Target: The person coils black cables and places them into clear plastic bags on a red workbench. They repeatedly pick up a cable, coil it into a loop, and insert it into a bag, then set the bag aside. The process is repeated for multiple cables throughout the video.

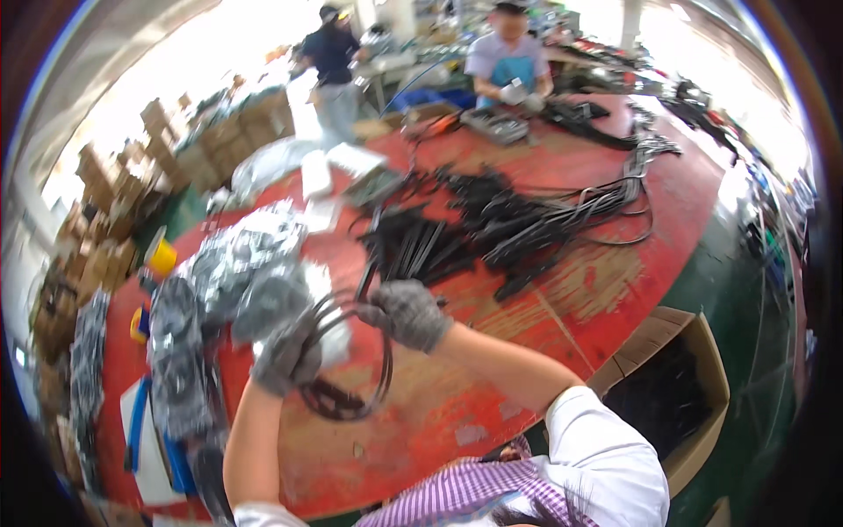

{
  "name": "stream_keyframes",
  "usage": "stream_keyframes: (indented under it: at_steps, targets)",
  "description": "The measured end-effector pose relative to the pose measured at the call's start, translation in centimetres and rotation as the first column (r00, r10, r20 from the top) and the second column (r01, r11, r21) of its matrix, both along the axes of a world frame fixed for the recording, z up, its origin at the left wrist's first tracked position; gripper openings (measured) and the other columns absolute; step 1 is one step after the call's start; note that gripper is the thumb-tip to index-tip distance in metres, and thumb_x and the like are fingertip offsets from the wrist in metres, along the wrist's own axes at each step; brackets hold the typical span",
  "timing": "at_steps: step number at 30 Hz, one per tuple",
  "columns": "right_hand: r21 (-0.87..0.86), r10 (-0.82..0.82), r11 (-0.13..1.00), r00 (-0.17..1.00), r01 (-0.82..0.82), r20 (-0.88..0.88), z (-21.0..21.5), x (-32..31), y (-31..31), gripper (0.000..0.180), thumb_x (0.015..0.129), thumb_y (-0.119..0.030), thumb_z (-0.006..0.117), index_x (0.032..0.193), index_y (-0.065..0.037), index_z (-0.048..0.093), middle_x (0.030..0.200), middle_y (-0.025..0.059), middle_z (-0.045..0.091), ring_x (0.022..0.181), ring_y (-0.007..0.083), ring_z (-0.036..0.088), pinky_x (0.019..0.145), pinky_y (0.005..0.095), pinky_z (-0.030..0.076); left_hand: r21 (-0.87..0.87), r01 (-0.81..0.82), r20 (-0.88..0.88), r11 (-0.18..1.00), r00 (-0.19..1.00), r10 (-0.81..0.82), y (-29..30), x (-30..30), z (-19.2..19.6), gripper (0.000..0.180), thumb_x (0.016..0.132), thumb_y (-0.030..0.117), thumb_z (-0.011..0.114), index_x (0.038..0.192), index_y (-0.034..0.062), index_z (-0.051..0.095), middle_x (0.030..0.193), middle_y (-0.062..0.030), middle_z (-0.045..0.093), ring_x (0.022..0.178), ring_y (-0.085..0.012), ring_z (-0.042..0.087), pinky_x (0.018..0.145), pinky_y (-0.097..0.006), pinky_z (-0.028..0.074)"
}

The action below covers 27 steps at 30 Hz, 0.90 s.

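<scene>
A loosely coiled black cable (388,364) hangs between my two hands above the near part of the red table (518,338). My left hand (285,353), in a grey glove, is closed round the left side of the loops. At the upper right of the coil, my right hand (409,314), also gloved in grey, has its fingers closed on the cable. A thicker dark part dangles at the bottom of the coil, too blurred to name. Just beyond my hands lies a heap of black cables (500,220), their long ends trailing to the right.
Clear plastic bags of dark items (250,255) lie left of my hands, near a yellow roll (161,255). An open cardboard box (672,386) of black items stands by the table's right edge. Across the table a co-worker in a blue apron (511,75) handles something; another person (334,70) stands farther left.
</scene>
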State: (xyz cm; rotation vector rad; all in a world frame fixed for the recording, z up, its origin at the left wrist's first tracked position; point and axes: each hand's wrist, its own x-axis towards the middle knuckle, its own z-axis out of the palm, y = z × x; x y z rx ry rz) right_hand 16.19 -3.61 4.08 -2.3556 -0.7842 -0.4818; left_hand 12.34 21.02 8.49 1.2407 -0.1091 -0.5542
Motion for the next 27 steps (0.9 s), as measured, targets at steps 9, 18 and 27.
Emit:
stream_keyframes:
  at_steps: [9,18,27]
  targets:
    - [-0.055,-0.103,0.994,0.983,0.095,-0.152,0.5,0.1,-5.4,0.049,0.080,-0.056,0.050,0.065,-0.010,0.056,0.057,0.0137,0.055,0.058,0.0318,0.058,0.052,0.0394,0.045,0.206,0.199,-0.315,0.958,0.941,-0.127,-5.2,-1.1,1.2,0.040,0.086,0.053,0.045,0.073,0.0154,0.048,0.046,0.0015,0.037,0.033,-0.0103,0.032,0.031,-0.024,0.026]
    - [0.418,0.301,0.906,0.588,0.069,-0.751,-2.7,0.0,-4.4,0.054,0.078,-0.059,0.051,0.074,-0.006,0.058,0.071,0.0121,0.061,0.070,0.0273,0.062,0.072,0.0457,0.048,0.170,0.073,-0.169,0.983,0.985,-0.044,-6.1,-1.4,-0.7,0.026,0.086,0.037,0.057,0.072,0.0161,0.051,0.047,0.0063,0.036,0.033,-0.0042,0.030,0.030,-0.021,0.020]
    - [0.458,0.409,0.843,0.218,0.280,-0.886,-17.0,-3.1,-6.1,0.053,0.079,-0.050,0.057,0.101,-0.003,0.059,0.096,0.0182,0.061,0.091,0.0329,0.059,0.085,0.0406,0.046,0.975,-0.038,0.195,0.221,0.631,-0.751,-11.7,-11.7,-11.7,0.041,0.081,0.049,0.052,0.076,0.0089,0.052,0.055,-0.0115,0.056,0.050,-0.0284,0.058,0.045,-0.041,0.043]
